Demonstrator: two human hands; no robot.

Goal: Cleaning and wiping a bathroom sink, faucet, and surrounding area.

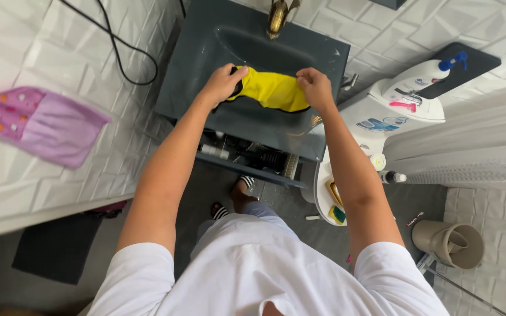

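A dark grey sink [206, 52] stands under a gold tap [277, 16]. Over its basin is a yellow cloth [272, 90], stretched between both hands. The left hand [222, 83] and right hand [315, 86] pinch its ends with curled fingers.

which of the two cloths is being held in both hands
The yellow cloth over the dark sink; the pink spotted cloth hangs untouched on the tiled wall.

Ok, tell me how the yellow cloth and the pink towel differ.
The yellow cloth is plain with dark edging; the pink towel has coloured dots. The cloth is held stretched between the left hand and right hand over the sink; the towel hangs untouched against the tiled wall. Both are fabric.
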